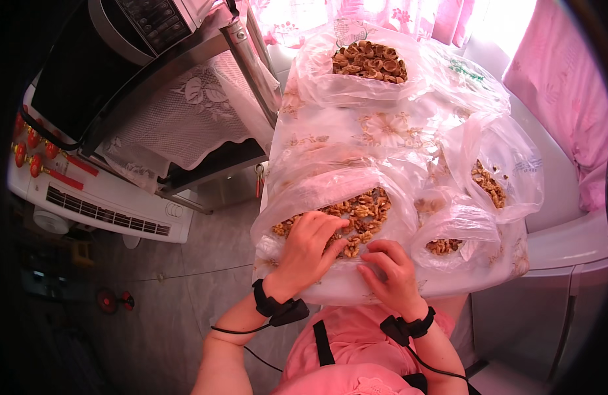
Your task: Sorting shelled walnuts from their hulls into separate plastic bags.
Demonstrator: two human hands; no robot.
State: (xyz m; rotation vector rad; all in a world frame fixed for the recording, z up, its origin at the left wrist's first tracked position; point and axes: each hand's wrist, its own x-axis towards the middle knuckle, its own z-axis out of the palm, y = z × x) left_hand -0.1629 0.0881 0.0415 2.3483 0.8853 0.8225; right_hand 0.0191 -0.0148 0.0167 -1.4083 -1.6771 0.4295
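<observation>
Walnut kernels (365, 210) lie spread inside an open clear plastic bag (328, 185) on the table in front of me. Over them reaches my left hand (309, 249), fingers bent and the thumb held apart; nothing shows between thumb and forefinger. My right hand (390, 271) hovers at the bag's near edge, beside the closest kernels. Its fingers are curled, with a gap to the thumb and nothing visible in it. Whether the fingertips touch any kernels, I cannot tell.
Walnut shells (370, 61) fill a plastic bag at the table's far end. Two bags at the right contain walnut pieces (489, 185) and more walnut pieces (443, 246). A metal rack (254, 74) stands left of the flowered tablecloth (383, 127). Cables run from both wristbands.
</observation>
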